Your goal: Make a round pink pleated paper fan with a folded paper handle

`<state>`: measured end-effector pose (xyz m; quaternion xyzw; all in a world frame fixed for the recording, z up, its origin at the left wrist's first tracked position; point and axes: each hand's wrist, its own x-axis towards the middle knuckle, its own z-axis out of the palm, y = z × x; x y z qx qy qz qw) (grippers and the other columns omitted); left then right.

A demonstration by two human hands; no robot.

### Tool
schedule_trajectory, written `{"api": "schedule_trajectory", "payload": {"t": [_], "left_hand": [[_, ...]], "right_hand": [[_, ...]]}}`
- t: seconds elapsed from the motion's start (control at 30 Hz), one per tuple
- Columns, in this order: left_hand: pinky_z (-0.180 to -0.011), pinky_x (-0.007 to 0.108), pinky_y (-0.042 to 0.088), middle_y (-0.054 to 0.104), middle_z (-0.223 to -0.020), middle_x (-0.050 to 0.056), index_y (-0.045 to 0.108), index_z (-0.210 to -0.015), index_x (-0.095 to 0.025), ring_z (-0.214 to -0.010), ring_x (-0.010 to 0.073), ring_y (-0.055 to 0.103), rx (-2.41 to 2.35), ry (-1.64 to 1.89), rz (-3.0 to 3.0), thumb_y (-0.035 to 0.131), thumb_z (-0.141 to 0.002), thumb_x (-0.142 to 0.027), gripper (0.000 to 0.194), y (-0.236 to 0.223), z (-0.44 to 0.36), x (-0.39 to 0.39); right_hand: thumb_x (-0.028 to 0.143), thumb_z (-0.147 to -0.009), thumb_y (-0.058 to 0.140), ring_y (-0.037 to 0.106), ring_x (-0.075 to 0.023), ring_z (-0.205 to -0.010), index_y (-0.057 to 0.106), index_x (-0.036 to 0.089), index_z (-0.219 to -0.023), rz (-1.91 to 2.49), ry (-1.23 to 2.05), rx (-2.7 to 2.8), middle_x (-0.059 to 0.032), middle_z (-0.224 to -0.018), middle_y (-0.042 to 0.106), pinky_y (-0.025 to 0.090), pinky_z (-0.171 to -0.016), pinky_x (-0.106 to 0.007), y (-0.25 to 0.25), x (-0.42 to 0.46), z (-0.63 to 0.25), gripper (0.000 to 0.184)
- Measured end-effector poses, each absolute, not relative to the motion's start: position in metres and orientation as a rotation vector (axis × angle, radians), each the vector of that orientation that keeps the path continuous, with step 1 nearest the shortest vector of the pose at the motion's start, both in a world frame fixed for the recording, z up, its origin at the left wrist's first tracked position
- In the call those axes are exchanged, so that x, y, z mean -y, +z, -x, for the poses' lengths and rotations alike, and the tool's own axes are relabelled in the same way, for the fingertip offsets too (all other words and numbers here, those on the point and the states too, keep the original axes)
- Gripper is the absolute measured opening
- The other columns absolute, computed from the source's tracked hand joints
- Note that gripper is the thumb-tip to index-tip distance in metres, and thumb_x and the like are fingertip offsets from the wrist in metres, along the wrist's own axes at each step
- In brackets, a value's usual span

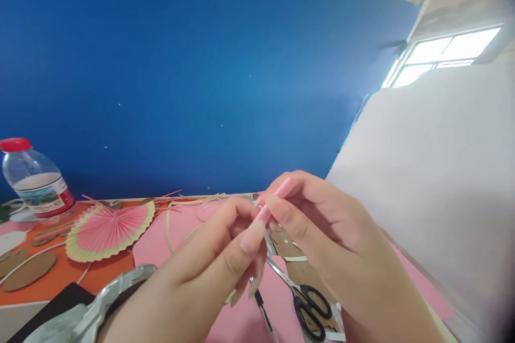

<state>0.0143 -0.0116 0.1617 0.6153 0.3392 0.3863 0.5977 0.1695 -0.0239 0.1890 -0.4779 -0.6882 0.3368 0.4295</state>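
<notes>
Both of my hands are raised over the table and pinch a narrow pink folded paper strip (277,199). My left hand (217,252) grips its lower end between thumb and fingers. My right hand (317,220) holds the upper end, with the strip's tip poking out above the fingers. Beneath the hands lie black-handled scissors (308,305) on a pink paper sheet (169,238).
A pink and yellow pleated paper fan (108,230) lies on the orange table surface (52,281). A plastic water bottle (36,185) with a red cap stands at the far left. Brown card circles (28,270), thin paper offcuts and a grey plastic bag (92,305) lie about. A blue wall (201,64) rises behind.
</notes>
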Motion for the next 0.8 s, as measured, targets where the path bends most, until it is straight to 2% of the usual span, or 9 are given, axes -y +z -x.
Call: {"api": "schedule_trajectory", "payload": {"t": [0.1,0.17,0.23,0.3,0.37,0.43,0.6,0.67,0.8], "left_hand": [[-0.060,0.020,0.047,0.055,-0.064,-0.003,0.062,-0.085,-0.027,-0.060,0.0114,0.049,-0.774,0.903,-1.386,0.050,-0.088,-0.047,0.024,0.159,-0.013,0.013],[-0.062,0.019,0.050,0.061,-0.076,-0.002,0.064,-0.099,-0.031,-0.071,0.0130,0.057,-0.847,0.949,-1.312,0.056,-0.085,-0.044,0.020,0.155,-0.012,0.013],[-0.072,0.020,0.052,0.064,-0.090,-0.002,0.062,-0.106,-0.036,-0.088,0.0144,0.059,-0.914,0.981,-1.248,0.060,-0.082,-0.040,0.024,0.154,-0.011,0.015],[-0.083,0.022,0.051,0.064,-0.090,-0.002,0.065,-0.102,-0.036,-0.095,0.0157,0.058,-0.913,0.974,-1.270,0.060,-0.081,-0.041,0.022,0.155,-0.011,0.016],[-0.084,0.023,0.050,0.062,-0.079,-0.001,0.068,-0.089,-0.032,-0.089,0.0161,0.058,-0.921,0.951,-1.322,0.057,-0.082,-0.046,0.020,0.160,-0.013,0.018],[-0.078,0.021,0.050,0.058,-0.072,-0.001,0.068,-0.083,-0.031,-0.078,0.0149,0.056,-0.971,0.938,-1.335,0.053,-0.083,-0.051,0.026,0.164,-0.016,0.020],[-0.068,0.017,0.046,0.050,-0.067,-0.003,0.067,-0.090,-0.031,-0.068,0.0114,0.047,-0.933,0.925,-1.259,0.054,-0.085,-0.048,0.022,0.163,-0.016,0.016],[-0.060,0.017,0.040,0.042,-0.061,-0.004,0.063,-0.084,-0.026,-0.059,0.0095,0.038,-0.831,0.885,-1.242,0.053,-0.087,-0.044,0.021,0.160,-0.012,0.011],[-0.044,0.020,0.019,0.023,-0.054,-0.007,0.042,-0.063,-0.018,-0.048,0.0076,0.015,-0.410,0.646,-1.179,0.039,-0.093,-0.046,0.041,0.154,-0.006,0.001]], "right_hand": [[0.030,-0.094,0.046,0.056,-0.0136,-0.072,0.052,0.023,-0.077,1.196,0.831,1.757,0.0014,-0.075,0.056,0.045,-0.062,-0.026,0.189,0.024,-0.170,0.020],[0.032,-0.094,0.045,0.054,-0.0131,-0.071,0.053,0.023,-0.077,1.214,0.818,1.763,0.0018,-0.075,0.055,0.044,-0.061,-0.025,0.189,0.024,-0.170,0.020],[0.037,-0.094,0.043,0.051,-0.0124,-0.068,0.053,0.023,-0.076,1.228,0.807,1.748,0.0020,-0.073,0.052,0.042,-0.057,-0.024,0.190,0.025,-0.169,0.025],[0.041,-0.094,0.041,0.049,-0.0124,-0.067,0.052,0.022,-0.074,1.243,0.787,1.730,0.0017,-0.071,0.049,0.040,-0.055,-0.024,0.191,0.025,-0.169,0.030],[0.041,-0.095,0.040,0.049,-0.0125,-0.067,0.052,0.022,-0.074,1.254,0.781,1.722,0.0014,-0.071,0.050,0.040,-0.055,-0.024,0.192,0.025,-0.167,0.031],[0.039,-0.096,0.038,0.050,-0.0124,-0.066,0.053,0.022,-0.074,1.257,0.792,1.718,0.0012,-0.070,0.051,0.041,-0.056,-0.024,0.192,0.024,-0.166,0.031],[0.036,-0.096,0.038,0.051,-0.0120,-0.065,0.055,0.021,-0.073,1.201,0.794,1.727,0.0012,-0.068,0.052,0.043,-0.059,-0.025,0.192,0.024,-0.168,0.032],[0.034,-0.097,0.039,0.054,-0.0125,-0.067,0.058,0.022,-0.074,1.139,0.792,1.712,0.0007,-0.070,0.056,0.045,-0.062,-0.025,0.191,0.024,-0.169,0.032],[0.031,-0.094,0.047,0.060,-0.0126,-0.079,0.066,0.030,-0.091,0.941,0.811,1.621,0.0022,-0.090,0.066,0.048,-0.068,-0.023,0.187,0.021,-0.169,0.019]]}}
